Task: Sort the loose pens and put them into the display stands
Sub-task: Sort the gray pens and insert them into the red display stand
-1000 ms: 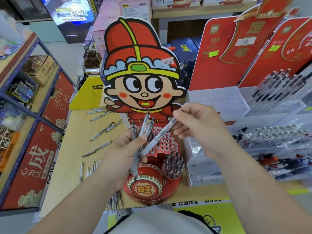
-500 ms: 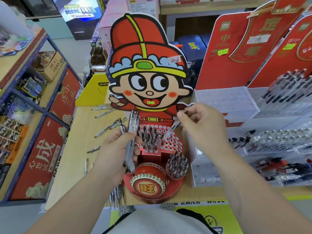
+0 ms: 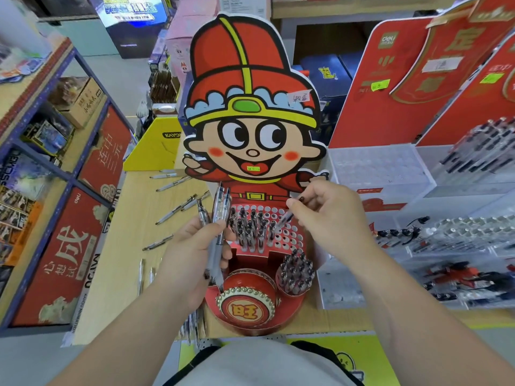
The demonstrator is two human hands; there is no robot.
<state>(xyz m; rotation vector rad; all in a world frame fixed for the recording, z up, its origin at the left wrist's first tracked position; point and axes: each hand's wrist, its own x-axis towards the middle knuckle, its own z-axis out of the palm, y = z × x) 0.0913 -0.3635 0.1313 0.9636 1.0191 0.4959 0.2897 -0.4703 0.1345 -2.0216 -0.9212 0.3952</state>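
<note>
Glossy cardboard stand; clear plastic pens (tabletop wood-look).

The left hand is covering the middles of its gripped pens. The right edge is cutting off blurred clear racks. The right hand is hiding the upper part of its pen.

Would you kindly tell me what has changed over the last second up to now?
The right hand drew its pinched pen away from the bundle in the left hand and lowered it, tip first, to the holes of the red stand. The left hand still grips the bundle; the loose pens on the table lie unchanged.
</note>
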